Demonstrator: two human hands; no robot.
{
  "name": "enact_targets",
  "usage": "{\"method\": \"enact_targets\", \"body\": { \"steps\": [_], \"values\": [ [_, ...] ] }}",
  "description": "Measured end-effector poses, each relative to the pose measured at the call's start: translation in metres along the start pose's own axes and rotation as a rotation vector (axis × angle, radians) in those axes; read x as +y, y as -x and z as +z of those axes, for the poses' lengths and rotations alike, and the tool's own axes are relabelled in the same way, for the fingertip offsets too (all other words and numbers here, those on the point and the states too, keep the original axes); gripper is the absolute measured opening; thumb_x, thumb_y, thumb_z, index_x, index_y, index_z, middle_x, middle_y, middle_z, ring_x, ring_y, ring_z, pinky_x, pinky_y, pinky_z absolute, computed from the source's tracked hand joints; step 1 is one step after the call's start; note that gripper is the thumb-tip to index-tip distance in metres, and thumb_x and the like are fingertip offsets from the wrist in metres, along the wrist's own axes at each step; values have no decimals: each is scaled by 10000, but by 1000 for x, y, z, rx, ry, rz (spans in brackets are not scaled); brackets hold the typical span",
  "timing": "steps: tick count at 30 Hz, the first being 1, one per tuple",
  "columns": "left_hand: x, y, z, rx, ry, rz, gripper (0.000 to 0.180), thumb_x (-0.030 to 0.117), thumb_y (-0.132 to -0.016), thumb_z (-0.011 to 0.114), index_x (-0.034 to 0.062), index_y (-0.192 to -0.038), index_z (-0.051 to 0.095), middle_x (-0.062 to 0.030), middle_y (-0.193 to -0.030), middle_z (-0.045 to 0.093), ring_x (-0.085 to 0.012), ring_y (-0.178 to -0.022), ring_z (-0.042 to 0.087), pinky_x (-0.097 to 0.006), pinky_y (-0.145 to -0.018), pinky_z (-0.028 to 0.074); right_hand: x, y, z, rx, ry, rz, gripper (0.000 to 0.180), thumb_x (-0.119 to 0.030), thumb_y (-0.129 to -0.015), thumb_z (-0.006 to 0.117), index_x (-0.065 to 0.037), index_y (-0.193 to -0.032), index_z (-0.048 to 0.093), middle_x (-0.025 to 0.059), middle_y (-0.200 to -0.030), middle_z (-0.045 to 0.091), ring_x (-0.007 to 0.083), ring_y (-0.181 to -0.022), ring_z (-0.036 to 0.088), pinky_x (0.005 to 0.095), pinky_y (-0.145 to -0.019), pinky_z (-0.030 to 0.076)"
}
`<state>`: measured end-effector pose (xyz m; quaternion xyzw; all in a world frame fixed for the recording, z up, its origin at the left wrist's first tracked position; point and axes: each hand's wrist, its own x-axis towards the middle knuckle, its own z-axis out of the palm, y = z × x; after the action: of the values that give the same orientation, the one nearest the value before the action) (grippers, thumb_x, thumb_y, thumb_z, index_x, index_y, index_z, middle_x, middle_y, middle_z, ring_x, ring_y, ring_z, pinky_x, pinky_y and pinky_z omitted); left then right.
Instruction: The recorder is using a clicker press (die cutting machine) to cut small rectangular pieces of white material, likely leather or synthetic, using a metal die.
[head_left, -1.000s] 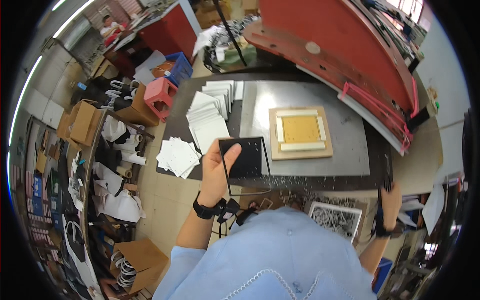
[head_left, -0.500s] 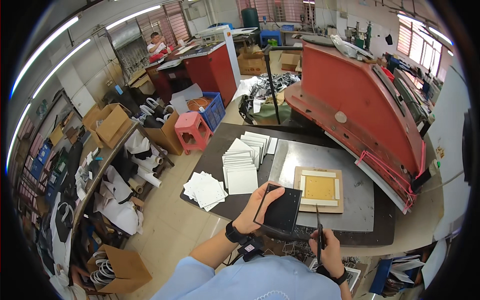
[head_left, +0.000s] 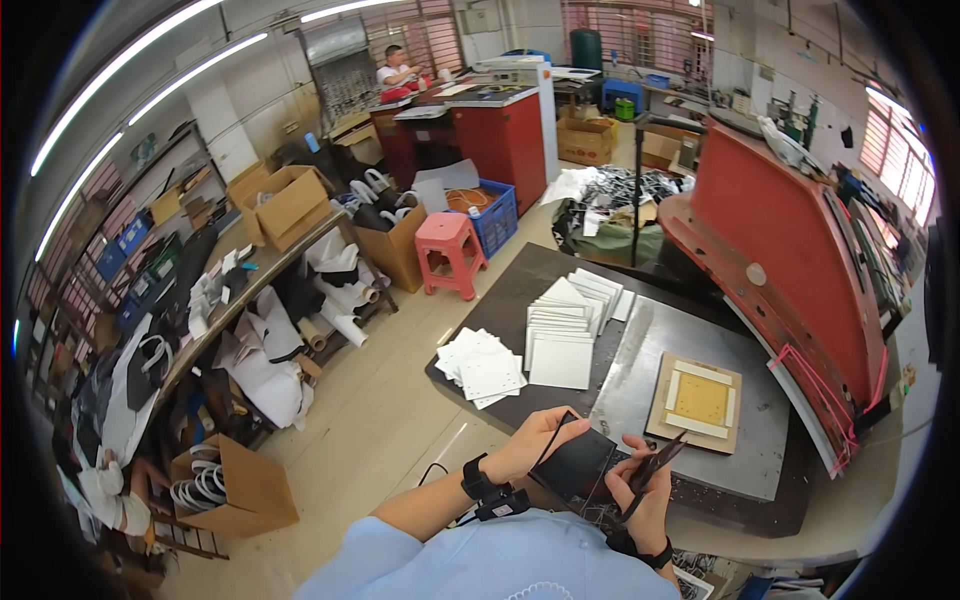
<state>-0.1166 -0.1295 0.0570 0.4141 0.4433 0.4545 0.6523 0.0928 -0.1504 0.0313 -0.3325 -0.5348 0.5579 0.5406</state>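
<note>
at the far left, a shelf rack (head_left: 150, 330) holds bags and white rolled material, with an open cardboard box (head_left: 235, 485) of white loops on the floor below it. further in, a second cardboard box (head_left: 392, 248) of rolls stands beside a pink plastic stool (head_left: 452, 250) and a blue crate (head_left: 492, 215). a loose pile of white sheets (head_left: 482, 368) lies on the near-left corner of the dark work table (head_left: 520, 290), and a neater stack of white square sheets (head_left: 565, 330) sits just beside it toward the middle. the left hand (head_left: 535, 448), with a black band at the wrist, grasps the left edge of a black square sheet (head_left: 580, 465), fingers curled over its top edge. the black square sheet is held tilted above the near edge of the table, between both hands, close to the person's chest. the right hand (head_left: 645, 490) is clenched around a thin dark tool (head_left: 655, 468), which looks like scissors, though its exact form cannot be told; the tool's tip points up and right, and the hand touches the right edge of the sheet. beyond the hands, a tan square plate with a yellow centre (head_left: 697, 400) rests on the grey metal bed (head_left: 650, 345). at the right, the red hinged press lid (head_left: 790, 230) stands raised and tilted. another person (head_left: 398, 72) sits at a distant bench.
</note>
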Motion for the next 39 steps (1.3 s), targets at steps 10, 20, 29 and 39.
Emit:
{"method": "enact_targets", "body": {
  "steps": [10,20,29,39],
  "values": [
    [-14,18,-41,-153,-114,-46,229,279,-987,607,55,-957,639,60,-738,603,1,-630,524,-170,-545,414,18,8,43,-20,285,45,302,23,-805,758,-20,-1042,575,39,-936,649,68,-785,582,215,-712,481],
    [-15,30,-47,-321,174,-92,209,245,-984,605,41,-1028,618,23,-913,646,-18,-796,585,-184,-704,486,-21,-12,40,137,7,207,272,24,-808,709,-24,-1014,536,77,-821,639,120,-620,599,235,-564,484],
    [-21,33,-22,-269,357,9,354,146,-966,617,17,-1290,552,-32,-1179,650,-69,-974,626,-237,-872,521,-27,-28,20,155,-210,261,202,-26,-846,669,-21,-1004,542,57,-769,589,154,-601,604,260,-529,472],
    [14,34,21,-63,130,159,275,129,-972,601,16,-1222,583,-19,-1107,665,-55,-953,611,-227,-838,500,-47,-28,-32,38,-289,304,141,-98,-903,636,-31,-974,535,55,-763,590,130,-641,590,239,-548,458]
  ]
}}
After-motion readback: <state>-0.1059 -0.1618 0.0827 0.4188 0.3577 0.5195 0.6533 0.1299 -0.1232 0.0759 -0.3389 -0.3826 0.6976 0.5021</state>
